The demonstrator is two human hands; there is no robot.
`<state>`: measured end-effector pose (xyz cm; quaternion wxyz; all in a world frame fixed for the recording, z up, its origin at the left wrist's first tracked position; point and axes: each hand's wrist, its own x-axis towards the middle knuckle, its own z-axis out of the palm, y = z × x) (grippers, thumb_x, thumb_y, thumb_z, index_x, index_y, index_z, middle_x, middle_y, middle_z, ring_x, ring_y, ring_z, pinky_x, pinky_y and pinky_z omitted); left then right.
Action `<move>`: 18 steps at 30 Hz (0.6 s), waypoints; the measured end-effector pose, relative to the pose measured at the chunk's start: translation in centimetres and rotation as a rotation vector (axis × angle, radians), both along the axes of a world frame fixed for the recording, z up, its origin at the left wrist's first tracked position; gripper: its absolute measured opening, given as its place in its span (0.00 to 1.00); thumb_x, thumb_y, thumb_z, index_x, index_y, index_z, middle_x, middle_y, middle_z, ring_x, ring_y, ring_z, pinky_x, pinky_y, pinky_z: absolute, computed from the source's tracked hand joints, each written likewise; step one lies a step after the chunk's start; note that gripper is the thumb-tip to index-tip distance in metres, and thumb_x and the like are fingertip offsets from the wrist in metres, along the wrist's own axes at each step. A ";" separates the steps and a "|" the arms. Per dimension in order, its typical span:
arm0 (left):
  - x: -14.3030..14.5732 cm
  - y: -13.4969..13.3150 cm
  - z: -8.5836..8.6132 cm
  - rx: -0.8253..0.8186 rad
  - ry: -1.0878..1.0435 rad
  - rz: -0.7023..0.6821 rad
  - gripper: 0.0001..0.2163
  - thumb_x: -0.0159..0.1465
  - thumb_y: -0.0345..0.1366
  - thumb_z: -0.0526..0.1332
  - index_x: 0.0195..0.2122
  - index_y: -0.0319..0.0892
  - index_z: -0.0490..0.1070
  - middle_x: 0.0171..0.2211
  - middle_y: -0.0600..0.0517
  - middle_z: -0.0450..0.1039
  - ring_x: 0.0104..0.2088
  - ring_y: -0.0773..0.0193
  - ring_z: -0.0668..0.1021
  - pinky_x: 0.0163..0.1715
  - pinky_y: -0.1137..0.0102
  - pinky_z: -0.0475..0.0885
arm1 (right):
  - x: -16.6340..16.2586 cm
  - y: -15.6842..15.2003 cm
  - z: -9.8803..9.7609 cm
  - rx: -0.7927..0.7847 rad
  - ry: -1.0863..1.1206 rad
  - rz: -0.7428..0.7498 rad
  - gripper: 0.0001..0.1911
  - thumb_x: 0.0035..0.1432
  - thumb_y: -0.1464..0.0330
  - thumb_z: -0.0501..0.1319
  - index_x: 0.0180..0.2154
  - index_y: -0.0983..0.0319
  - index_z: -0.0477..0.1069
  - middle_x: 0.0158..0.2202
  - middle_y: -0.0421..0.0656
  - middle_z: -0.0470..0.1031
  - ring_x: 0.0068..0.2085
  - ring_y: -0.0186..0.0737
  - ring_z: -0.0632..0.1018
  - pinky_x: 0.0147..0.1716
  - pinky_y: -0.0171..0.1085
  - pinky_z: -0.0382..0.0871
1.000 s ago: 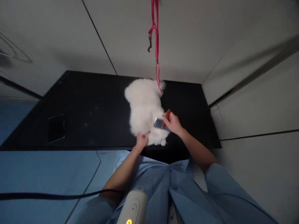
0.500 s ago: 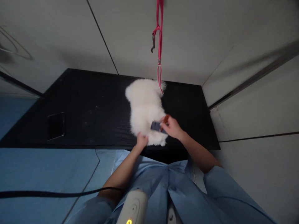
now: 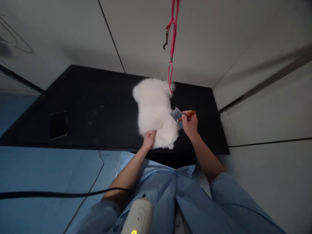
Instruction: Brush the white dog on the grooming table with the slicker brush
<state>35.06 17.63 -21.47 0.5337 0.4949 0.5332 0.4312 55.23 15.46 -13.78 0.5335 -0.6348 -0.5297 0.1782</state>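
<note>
A fluffy white dog (image 3: 154, 107) is on the black table, its rump end towards me and its face out of sight. My left hand (image 3: 149, 139) is closed on the fur at the near left of its body. In my right hand (image 3: 190, 125) is a slicker brush (image 3: 177, 116), gripped by its orange-brown handle. The brush's flat grey head is at the dog's right flank; whether its pins touch the fur I cannot tell.
A pink grooming loop (image 3: 170, 71) with a metal hook hangs over the dog's far end. On the black table (image 3: 117, 107) a dark flat rectangular object (image 3: 59, 125) lies at the left. A white device (image 3: 138, 214) and a black cable (image 3: 60, 195) are close below me. Pale walls stand behind and right.
My right hand has carried the slicker brush right and away from me, from the dog's rear to its right side. My left hand has shifted slightly up, still at the fur.
</note>
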 end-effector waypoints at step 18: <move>0.1 0.6 -0.9 -0.134 0.084 0.182 0.28 0.67 0.56 0.48 0.16 0.43 0.59 0.15 0.54 0.58 0.21 0.65 0.63 0.24 0.69 0.57 | -1.7 -3.0 -1.4 -0.062 0.045 -0.006 0.11 0.58 0.61 0.58 0.40 0.60 0.69 0.39 0.45 0.76 0.39 0.41 0.78 0.38 0.39 0.73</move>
